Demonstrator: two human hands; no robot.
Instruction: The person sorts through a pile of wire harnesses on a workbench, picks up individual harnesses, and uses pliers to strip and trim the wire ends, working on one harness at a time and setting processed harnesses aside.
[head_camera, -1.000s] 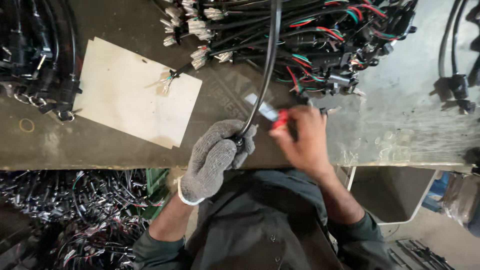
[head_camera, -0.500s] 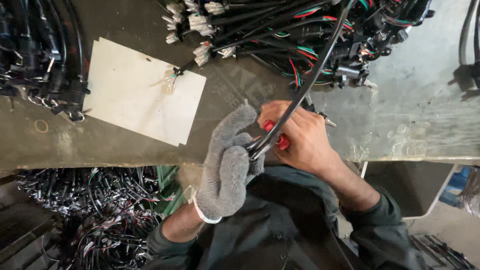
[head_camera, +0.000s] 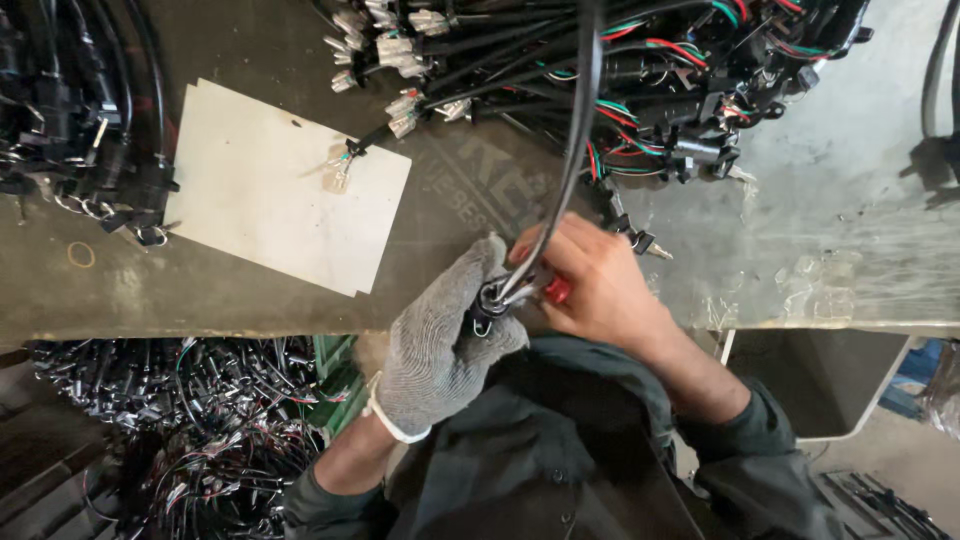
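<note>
My left hand (head_camera: 440, 340), in a grey knit glove, grips the end of a black cable (head_camera: 575, 140) that rises from the hand toward the top of the view. A small dark fitting (head_camera: 490, 297) sits at the cable's end between my hands. My bare right hand (head_camera: 600, 285) is closed on a red-handled tool (head_camera: 557, 290) pressed against that fitting. Both hands meet just over the near edge of the worktable (head_camera: 200, 295).
A white sheet (head_camera: 270, 200) lies on the table, a small wired connector (head_camera: 338, 168) on it. A heap of black cables with red and green wires (head_camera: 660, 70) fills the far side. More cable bundles (head_camera: 80, 120) lie left. A bin of wired parts (head_camera: 170, 420) stands below.
The cable has swung from leaning right to nearly upright. My hands have drawn closer together and the tool's metal tip no longer shows beyond my right hand.
</note>
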